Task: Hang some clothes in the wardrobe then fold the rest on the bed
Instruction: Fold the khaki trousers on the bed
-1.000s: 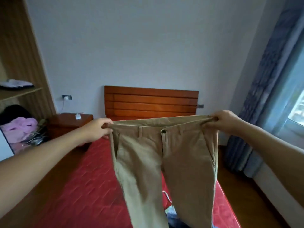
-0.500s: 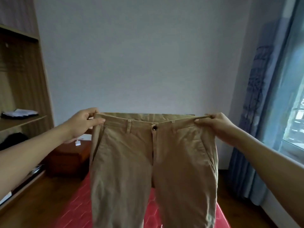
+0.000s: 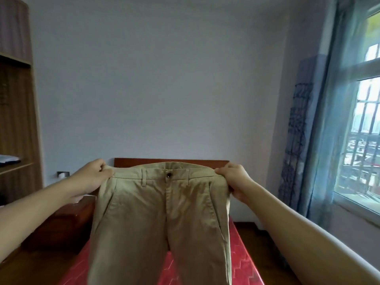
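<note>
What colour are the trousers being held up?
Khaki tan trousers, plain, clearest in the head view.

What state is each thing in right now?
Trousers: held up by the waistband, legs hanging over the bed.
Button: fastened.
Left hand: pinches the waistband's left end.
Right hand: pinches the right end.
Curtain: gathered to one side.

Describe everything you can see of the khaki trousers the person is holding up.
The khaki trousers look like a cotton-type woven cloth, slightly creased. They hang upright, front facing the camera, waistband stretched wide and level. A dark button closes the waist; belt loops and slanted side pockets show. The left hand pinches one waistband end, the right hand the other. The legs drop in front of the red bed, their hems out of frame.
</note>
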A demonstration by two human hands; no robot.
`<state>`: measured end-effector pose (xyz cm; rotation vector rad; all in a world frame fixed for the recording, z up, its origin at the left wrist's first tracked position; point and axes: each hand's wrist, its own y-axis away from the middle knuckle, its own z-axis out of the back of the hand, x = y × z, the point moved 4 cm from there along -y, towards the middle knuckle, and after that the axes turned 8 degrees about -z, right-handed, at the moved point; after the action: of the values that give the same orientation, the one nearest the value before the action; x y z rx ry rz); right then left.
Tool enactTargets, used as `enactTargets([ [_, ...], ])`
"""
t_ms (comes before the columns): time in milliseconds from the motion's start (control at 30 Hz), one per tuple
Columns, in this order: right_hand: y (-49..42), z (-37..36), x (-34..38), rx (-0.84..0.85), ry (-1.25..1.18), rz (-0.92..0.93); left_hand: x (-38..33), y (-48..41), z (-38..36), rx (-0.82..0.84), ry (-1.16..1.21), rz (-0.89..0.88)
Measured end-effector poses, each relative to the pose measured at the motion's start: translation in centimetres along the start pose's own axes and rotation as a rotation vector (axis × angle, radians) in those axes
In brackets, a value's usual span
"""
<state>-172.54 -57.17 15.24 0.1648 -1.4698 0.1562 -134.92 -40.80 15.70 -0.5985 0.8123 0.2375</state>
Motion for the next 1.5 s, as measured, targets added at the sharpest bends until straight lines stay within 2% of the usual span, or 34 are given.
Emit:
enactTargets([
  [67,1.2,-2.4,0.0,0.055,0.003,-0.025,-0.9,0.6,-1.5,0.058,0.103,0.033],
  [167,4.3,-7.8,0.7,0.239,0.037,-0.025,-2.5,1.3,-4.1,0.189,0.164,0.027],
  [267,7.8,-13.0,1.6,0.430,0.048,-0.069,-4.6,2.1,-6.1,0.211,0.182,-0.101],
  [333,8.9,-14.5,2.2,0.492,0.051,-0.079,-5.7,2.6,-6.0,0.179,0.153,-0.193],
  [433,9.7,-15.7,2.6,0.575,-0.003,-0.082,-5.5,3.6,-4.6,0.272,0.377,-0.175],
  [467,9.8,-16.0,2.7,0.545,0.030,-0.042,-5.3,3.7,-4.2,0.327,0.424,-0.178],
  [533,10.1,-16.8,2.9,0.403,0.124,0.065,-5.2,4.5,-3.4,0.396,0.305,-0.282],
  [633,9.7,-18.5,2.9,0.228,0.269,0.206,-4.5,4.7,-2.6,0.302,0.050,-0.413],
  [767,9.1,-20.0,3.5,0.001,0.797,0.385,-3.0,4.6,-0.7,0.283,0.084,-0.472],
  [867,8.2,-18.5,3.0,-0.040,1.144,0.288,-1.7,4.4,0.4,0.329,0.148,-0.449],
  [933,7.5,-16.7,2.1,-0.010,1.288,0.197,-0.8,3.7,1.5,0.293,0.180,-0.443],
  [967,7.4,-15.8,1.8,0.038,1.286,0.159,-0.4,3.4,2.2,0.271,0.188,-0.439],
  [1067,8.2,-15.4,1.2,0.246,1.076,0.069,0.5,2.9,3.7,0.275,0.149,-0.456],
  [1167,8.6,-16.7,2.6,0.198,0.976,0.203,1.7,2.4,5.0,0.272,0.139,-0.441],
  [1300,9.9,-18.9,3.6,0.099,0.431,0.400,2.3,0.8,8.5,0.194,0.062,-0.467],
  [1367,10.7,-19.8,2.6,0.173,0.185,0.346,2.4,0.5,9.9,0.126,0.059,-0.495],
  [1433,11.5,-21.1,1.9,0.280,0.112,0.286,3.0,0.6,10.5,0.083,0.157,-0.458],
  [1500,11.9,-21.8,3.3,0.243,0.082,0.358,3.4,0.8,10.9,0.047,0.308,-0.425],
])
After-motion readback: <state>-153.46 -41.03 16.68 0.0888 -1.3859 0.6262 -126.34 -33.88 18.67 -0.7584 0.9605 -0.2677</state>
